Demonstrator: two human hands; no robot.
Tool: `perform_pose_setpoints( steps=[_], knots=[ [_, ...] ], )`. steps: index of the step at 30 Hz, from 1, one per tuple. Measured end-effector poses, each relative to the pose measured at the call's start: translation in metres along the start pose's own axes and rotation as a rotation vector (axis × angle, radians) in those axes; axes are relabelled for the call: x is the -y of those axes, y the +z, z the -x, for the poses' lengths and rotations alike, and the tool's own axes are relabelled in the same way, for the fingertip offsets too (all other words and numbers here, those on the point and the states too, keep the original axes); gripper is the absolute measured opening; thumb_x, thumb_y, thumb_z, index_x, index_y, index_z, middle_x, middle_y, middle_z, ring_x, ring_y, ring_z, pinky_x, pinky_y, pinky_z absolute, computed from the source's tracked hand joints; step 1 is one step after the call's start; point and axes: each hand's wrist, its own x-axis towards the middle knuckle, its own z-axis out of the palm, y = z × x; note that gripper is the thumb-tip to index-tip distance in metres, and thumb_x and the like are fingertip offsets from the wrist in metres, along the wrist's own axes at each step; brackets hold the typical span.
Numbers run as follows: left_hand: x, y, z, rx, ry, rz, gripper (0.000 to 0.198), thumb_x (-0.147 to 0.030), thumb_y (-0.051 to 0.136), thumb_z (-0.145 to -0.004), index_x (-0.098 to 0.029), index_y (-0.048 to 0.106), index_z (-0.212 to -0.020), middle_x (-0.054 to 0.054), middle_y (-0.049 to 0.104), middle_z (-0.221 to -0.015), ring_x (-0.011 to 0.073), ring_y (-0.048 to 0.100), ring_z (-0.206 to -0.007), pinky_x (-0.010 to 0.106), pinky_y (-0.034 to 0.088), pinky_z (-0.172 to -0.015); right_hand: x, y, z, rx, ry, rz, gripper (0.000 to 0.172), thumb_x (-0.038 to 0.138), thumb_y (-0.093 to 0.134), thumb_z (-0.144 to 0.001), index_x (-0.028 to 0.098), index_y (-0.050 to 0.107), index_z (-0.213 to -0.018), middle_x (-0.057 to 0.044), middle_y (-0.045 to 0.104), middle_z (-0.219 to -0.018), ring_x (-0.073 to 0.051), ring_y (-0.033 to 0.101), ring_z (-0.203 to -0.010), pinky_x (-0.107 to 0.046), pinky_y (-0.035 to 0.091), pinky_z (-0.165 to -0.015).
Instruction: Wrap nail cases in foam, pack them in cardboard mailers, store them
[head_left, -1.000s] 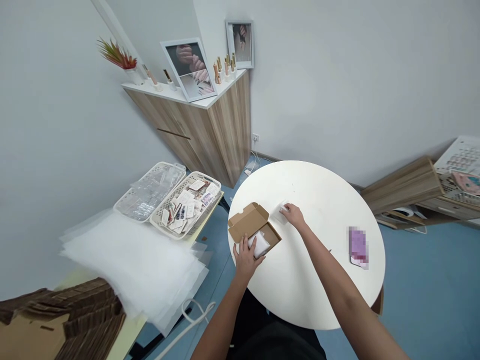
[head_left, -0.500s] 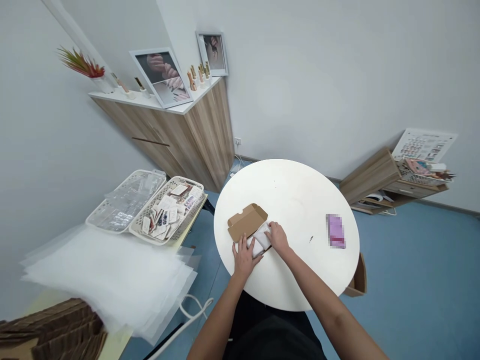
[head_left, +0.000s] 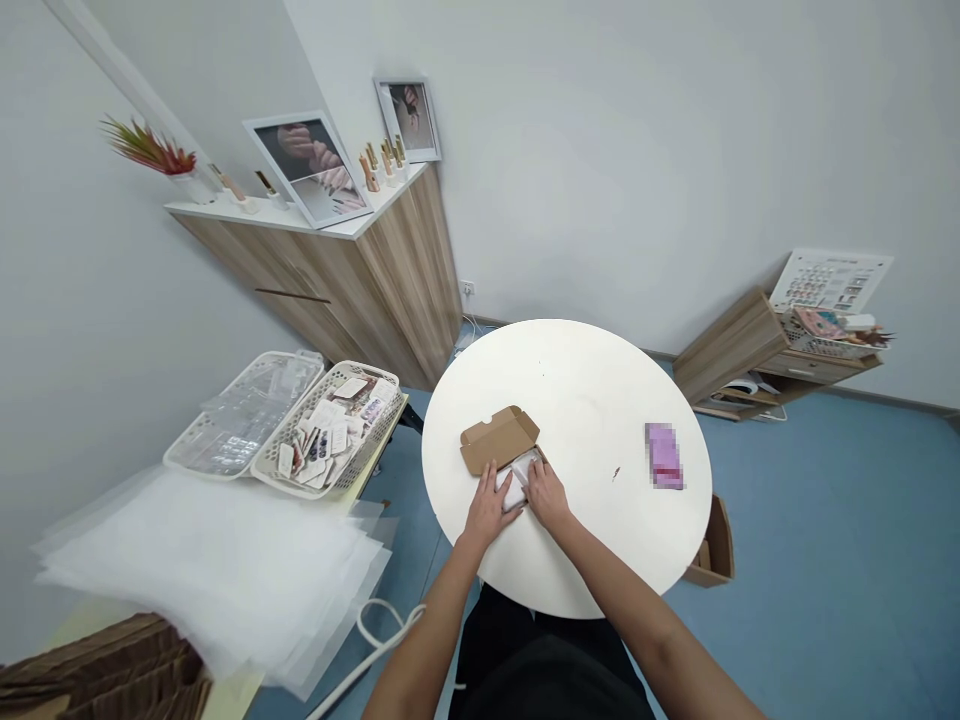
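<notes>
A small brown cardboard box lies on the round white table, near its front edge, with its lid folded open toward the far side. A white wrapped packet sits in the box. My left hand grips the packet's near left side, its fingers over the box's front edge. My right hand presses in from the right, fingertips on the packet. Together the hands hide most of the box's front.
A blurred purple item lies on the table's right side. To the left stand a white basket of cards, a transparent tray, translucent sheets and flattened cardboard. A wooden cabinet stands behind.
My right hand has moved from the table's middle to the box, and the small white piece under it now lies at the box. The view has swung, so the room shifts left.
</notes>
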Motion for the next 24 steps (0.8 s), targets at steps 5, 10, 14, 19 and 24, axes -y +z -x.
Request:
perform_pose_setpoints(
  steps=[5,10,14,19,24],
  knots=[
    [0.0,-0.008,-0.028,0.129,0.096,0.034,0.071,-0.04,0.071,-0.077,-0.023,0.045,-0.14,0.015,0.019,-0.159,0.0377,0.02,-0.145,0.055,0.034,-0.109,-0.016,-0.011,-0.002,-0.027,0.037,-0.031,0.045,0.027,0.062,-0.087,0.019,0.048,-0.129,-0.012,0.057,-0.115,-0.025,0.052,-0.106,-0.034,0.047,-0.086],
    [-0.008,-0.013,-0.059,0.238,0.15,0.027,0.07,-0.036,0.071,-0.075,-0.02,0.046,-0.139,0.016,0.023,-0.157,0.0362,0.019,-0.145,0.055,0.028,-0.112,-0.033,-0.014,-0.001,-0.073,0.1,-0.105,0.031,0.036,0.062,-0.087,0.018,0.054,-0.111,-0.012,0.057,-0.107,-0.027,0.052,-0.102,-0.039,0.044,-0.086],
    [-0.019,-0.02,-0.071,0.199,0.178,0.052,0.064,-0.035,0.067,-0.076,-0.021,0.048,-0.136,0.015,0.027,-0.156,0.0356,0.019,-0.145,0.058,0.022,-0.114,-0.066,-0.02,-0.007,-0.239,0.285,-0.33,0.036,0.048,0.047,-0.092,0.018,0.053,-0.111,-0.012,0.055,-0.108,-0.027,0.053,-0.1,-0.039,0.044,-0.086],
    [-0.019,-0.035,-0.091,-0.11,-0.147,0.256,0.042,-0.029,0.051,-0.086,-0.02,0.049,-0.128,0.014,0.047,-0.138,0.0273,0.042,-0.133,0.047,0.034,-0.111,-0.126,-0.046,-0.039,-0.133,0.617,-0.753,0.037,0.046,0.043,-0.091,0.015,0.056,-0.108,-0.014,0.059,-0.109,-0.025,0.058,-0.102,-0.035,0.045,-0.088],
    [0.003,-0.038,-0.134,-0.1,-0.786,0.635,0.059,-0.032,0.047,-0.089,-0.016,0.028,-0.143,0.018,0.049,-0.137,0.0228,0.056,-0.12,0.035,0.047,-0.096,-0.149,-0.062,-0.081,0.026,0.705,-1.034,0.039,0.045,0.047,-0.088,0.015,0.055,-0.112,-0.015,0.061,-0.119,-0.02,0.062,-0.102,-0.029,0.05,-0.078]
  ],
)
